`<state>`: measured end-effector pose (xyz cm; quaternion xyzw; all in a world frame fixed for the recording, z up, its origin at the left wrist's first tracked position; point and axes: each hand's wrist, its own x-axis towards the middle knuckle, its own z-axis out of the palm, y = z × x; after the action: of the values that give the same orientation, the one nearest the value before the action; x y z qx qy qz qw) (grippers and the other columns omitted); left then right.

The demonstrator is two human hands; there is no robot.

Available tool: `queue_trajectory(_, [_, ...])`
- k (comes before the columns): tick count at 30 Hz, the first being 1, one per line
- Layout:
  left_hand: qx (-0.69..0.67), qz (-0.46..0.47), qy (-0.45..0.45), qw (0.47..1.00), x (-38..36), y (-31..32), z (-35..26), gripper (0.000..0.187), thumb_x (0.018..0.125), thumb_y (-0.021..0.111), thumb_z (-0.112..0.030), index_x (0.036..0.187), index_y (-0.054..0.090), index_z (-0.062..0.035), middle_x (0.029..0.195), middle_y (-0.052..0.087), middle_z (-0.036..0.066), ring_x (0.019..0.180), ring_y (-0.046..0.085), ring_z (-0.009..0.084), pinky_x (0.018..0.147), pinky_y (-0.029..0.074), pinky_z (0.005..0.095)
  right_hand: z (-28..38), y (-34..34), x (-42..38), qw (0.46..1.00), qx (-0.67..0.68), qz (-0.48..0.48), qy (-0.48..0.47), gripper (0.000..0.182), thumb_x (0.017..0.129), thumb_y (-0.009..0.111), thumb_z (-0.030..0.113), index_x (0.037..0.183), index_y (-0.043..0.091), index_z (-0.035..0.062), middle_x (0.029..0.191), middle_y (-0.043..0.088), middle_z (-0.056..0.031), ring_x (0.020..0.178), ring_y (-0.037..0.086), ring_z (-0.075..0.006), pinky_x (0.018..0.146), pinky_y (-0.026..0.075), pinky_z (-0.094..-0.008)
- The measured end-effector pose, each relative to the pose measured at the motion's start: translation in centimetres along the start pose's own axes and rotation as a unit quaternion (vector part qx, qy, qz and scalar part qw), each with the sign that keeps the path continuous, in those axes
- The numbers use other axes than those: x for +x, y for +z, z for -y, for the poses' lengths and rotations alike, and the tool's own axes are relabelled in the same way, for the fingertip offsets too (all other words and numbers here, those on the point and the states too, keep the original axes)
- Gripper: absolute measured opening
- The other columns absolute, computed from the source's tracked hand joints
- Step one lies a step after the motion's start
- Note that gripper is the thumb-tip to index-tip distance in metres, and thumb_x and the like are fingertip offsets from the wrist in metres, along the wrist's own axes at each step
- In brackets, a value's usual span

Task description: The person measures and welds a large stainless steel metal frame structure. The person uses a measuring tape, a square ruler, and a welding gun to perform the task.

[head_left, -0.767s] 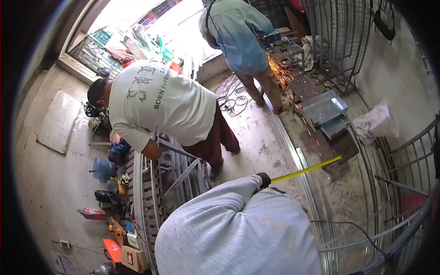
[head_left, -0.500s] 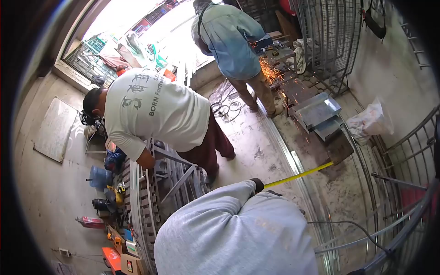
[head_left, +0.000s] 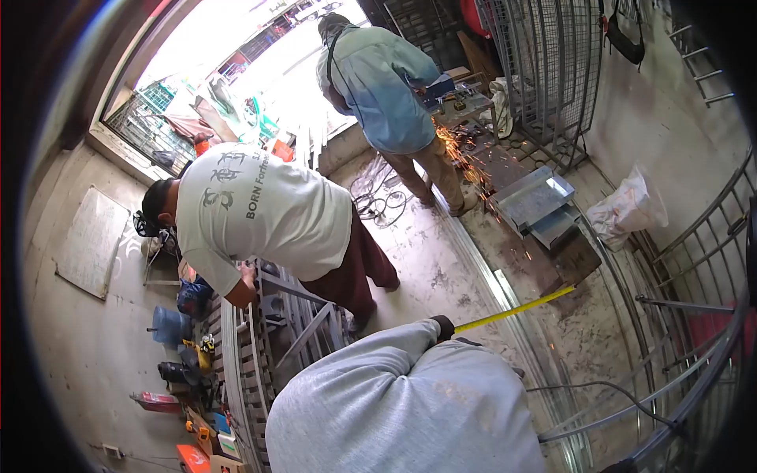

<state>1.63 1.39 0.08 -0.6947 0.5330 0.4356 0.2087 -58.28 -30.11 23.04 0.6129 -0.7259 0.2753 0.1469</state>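
Note:
Grey sleeves fill the bottom of the view, with folds where they meet. At the end of the left one, my left hand, in a dark covering, is closed at the near end of a yellow tape measure. Its blade runs out to the right, over long metal strips on the floor, to a dark plate. Only a dark sliver of my right hand shows past the other sleeve, just below the tape; its fingers are hidden.
A co-worker in a white shirt bends over a metal frame at left. Another in a blue shirt stands where sparks fly toward metal channels. Cables lie on the floor. A curved metal grille is at right.
The view has shifted slightly. The white-shirted co-worker's hand now shows above the metal frame. Sparks still fly, and the tape stays stretched out from my left hand.

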Motion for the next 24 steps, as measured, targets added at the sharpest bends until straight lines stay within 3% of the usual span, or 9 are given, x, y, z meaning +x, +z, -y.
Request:
queue_trajectory(14, [0.026,-0.016,0.037,0.999,1.5,0.3,0.2,0.029,0.09,0.064,-0.029,0.104,0.084,-0.0141,0.104,0.08,0.014,0.098,0.077,0.0366,0.088,0.061,0.0474,-0.3,1.9,1.8,0.999,-0.012,0.036,-0.026,0.039,0.106,0.06,0.044,0.12,0.061,0.0078,0.111,0.062,-0.0186,0.101,0.061,-0.0422,0.086,0.047,-0.0545])
queue_trajectory(24, [0.012,-0.013,0.009,1.0,1.3,-2.4,-0.2,0.029,0.09,0.063,-0.029,0.104,0.084,-0.0139,0.103,0.08,0.015,0.098,0.077,0.037,0.088,0.061,0.0473,1.0,2.6,3.3,0.997,-0.012,0.063,-0.044,0.042,0.107,0.06,0.043,0.131,0.057,0.0088,0.125,0.058,-0.0171,0.113,0.057,-0.0398,0.096,0.044,-0.0528])
